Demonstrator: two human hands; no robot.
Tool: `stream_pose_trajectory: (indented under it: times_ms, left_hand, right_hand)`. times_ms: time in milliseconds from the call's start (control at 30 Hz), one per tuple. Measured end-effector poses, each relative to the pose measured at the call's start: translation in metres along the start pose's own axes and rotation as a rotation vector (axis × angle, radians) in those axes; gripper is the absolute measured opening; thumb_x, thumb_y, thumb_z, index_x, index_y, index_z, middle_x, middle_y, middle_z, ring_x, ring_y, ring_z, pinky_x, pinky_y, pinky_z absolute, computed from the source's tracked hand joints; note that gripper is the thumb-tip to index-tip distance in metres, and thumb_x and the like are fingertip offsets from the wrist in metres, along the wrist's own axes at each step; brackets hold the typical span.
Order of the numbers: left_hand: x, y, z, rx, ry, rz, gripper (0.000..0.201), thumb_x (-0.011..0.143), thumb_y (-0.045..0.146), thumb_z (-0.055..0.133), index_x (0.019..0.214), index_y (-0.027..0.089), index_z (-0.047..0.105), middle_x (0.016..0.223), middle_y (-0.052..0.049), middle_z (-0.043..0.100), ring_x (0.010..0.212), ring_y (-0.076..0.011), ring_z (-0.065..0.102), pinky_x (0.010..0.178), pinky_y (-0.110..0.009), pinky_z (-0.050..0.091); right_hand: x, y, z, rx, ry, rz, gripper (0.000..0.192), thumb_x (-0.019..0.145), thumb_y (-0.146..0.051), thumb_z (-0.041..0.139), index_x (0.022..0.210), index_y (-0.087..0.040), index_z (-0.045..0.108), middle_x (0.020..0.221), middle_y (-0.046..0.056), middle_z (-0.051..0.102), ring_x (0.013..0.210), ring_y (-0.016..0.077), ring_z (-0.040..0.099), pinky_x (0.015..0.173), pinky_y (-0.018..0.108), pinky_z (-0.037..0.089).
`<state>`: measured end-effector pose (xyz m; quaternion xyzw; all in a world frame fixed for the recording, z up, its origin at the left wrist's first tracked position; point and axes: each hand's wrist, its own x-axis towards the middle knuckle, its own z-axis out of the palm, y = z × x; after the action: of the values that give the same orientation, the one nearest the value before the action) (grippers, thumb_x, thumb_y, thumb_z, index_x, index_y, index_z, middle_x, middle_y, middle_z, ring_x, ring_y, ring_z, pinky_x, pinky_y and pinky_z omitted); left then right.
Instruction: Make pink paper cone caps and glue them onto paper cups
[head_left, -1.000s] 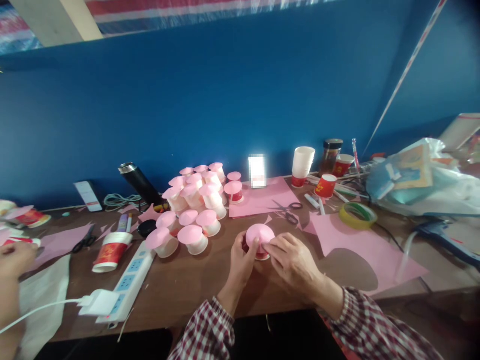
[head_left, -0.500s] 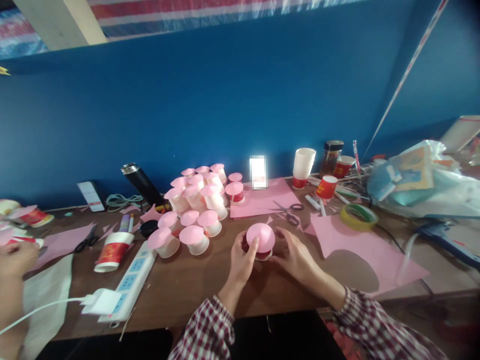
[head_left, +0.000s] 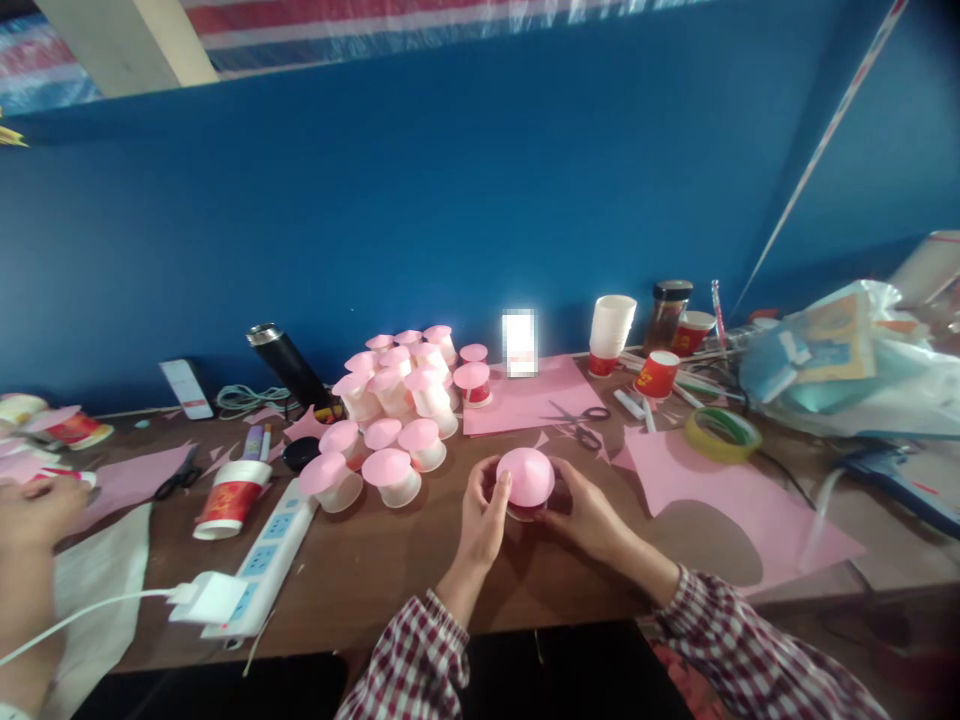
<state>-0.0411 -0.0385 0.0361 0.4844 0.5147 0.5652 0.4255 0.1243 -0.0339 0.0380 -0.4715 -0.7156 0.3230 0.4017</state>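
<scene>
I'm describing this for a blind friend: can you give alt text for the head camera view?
Both hands, left hand and right hand, cup a pink-topped paper cup on a wooden table, beside a cluster of finished pink-topped cups, scissors and pink paper.

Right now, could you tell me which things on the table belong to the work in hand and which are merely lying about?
In hand:
left hand
right hand
pink-topped cup
finished pink-topped cups
pink paper

Lying about:
power strip
black flask
tape roll
jar

No text is legible (the red cups' (head_left: 655,376) yellow print blurs).
</scene>
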Motion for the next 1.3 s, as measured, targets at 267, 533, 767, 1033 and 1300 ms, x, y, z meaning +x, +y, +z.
stream_pose_trajectory:
  times_ms: [267,533,767,1033,1300]
  left_hand:
    - [-0.001,-0.001,-0.002,0.012,-0.012,0.048,0.046,0.082,0.042,0.054,0.121,0.019,0.048,0.117,-0.009,0.057,0.109,-0.0215,0.054,0.093,-0.034,0.042]
    - [0.013,-0.002,-0.008,-0.044,0.025,0.028,0.042,0.085,0.046,0.047,0.114,0.016,0.05,0.114,-0.012,0.058,0.108,-0.022,0.055,0.091,-0.034,0.044]
    - [0.02,-0.024,-0.018,-0.099,0.201,0.063,0.038,0.085,0.045,0.047,0.111,0.018,0.05,0.104,-0.009,0.057,0.097,-0.0197,0.058,0.08,-0.034,0.05]
    - [0.021,-0.027,-0.018,0.026,0.191,0.091,0.036,0.085,0.044,0.047,0.11,0.017,0.051,0.1,-0.009,0.059,0.092,-0.0187,0.059,0.078,-0.033,0.051]
    - [0.022,-0.028,-0.019,0.159,0.165,0.092,0.036,0.087,0.043,0.044,0.11,0.017,0.051,0.106,-0.011,0.059,0.097,-0.02,0.059,0.082,-0.034,0.048]
  right_hand:
    - [0.003,0.003,0.005,-0.045,-0.002,-0.024,0.057,0.068,-0.027,0.07,0.12,-0.02,0.048,0.116,0.011,0.06,0.103,0.0275,0.058,0.085,0.043,0.048]
    - [0.009,0.006,0.012,-0.119,0.023,-0.057,0.053,0.068,-0.026,0.068,0.117,-0.017,0.05,0.109,0.012,0.061,0.095,0.0265,0.06,0.08,0.041,0.049]
    - [0.044,-0.003,0.005,-0.182,0.151,-0.133,0.056,0.071,-0.028,0.068,0.121,-0.015,0.046,0.115,0.015,0.058,0.104,0.0277,0.056,0.086,0.042,0.046]
    - [0.108,0.003,0.031,-0.187,0.165,-0.127,0.052,0.071,-0.036,0.068,0.115,-0.014,0.049,0.105,0.014,0.062,0.09,0.0255,0.061,0.074,0.038,0.049]
    - [0.139,0.025,0.064,-0.155,0.138,-0.128,0.048,0.073,-0.028,0.065,0.115,-0.016,0.046,0.111,0.014,0.059,0.096,0.0246,0.058,0.078,0.037,0.047]
